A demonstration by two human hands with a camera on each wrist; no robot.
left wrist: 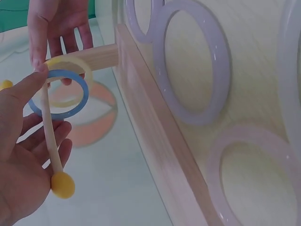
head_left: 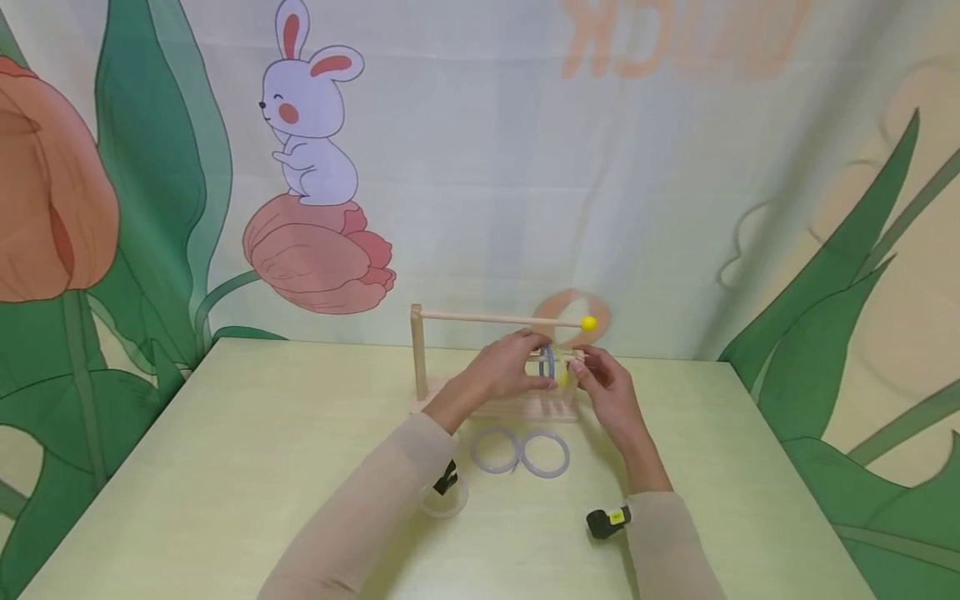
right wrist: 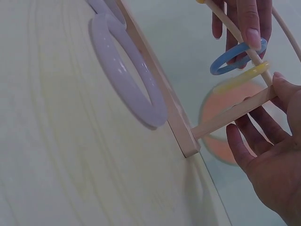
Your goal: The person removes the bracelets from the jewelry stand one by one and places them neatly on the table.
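Behind the fingers [head_left: 604, 365] I see a pale printed curtain [head_left: 480, 167], with a white rabbit [head_left: 322, 171] on a pink tulip [head_left: 311, 258] up to their left and faded orange lettering [head_left: 645, 37] high above them. An orange tulip [head_left: 52, 192] stands far left of the fingers, green leaves [head_left: 813, 358] far right.

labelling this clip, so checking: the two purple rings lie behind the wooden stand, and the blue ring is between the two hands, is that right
Not quite: the head view shows the two purple rings lying in front of the wooden stand, on its near side. The blue ring is between the left hand and the right hand.
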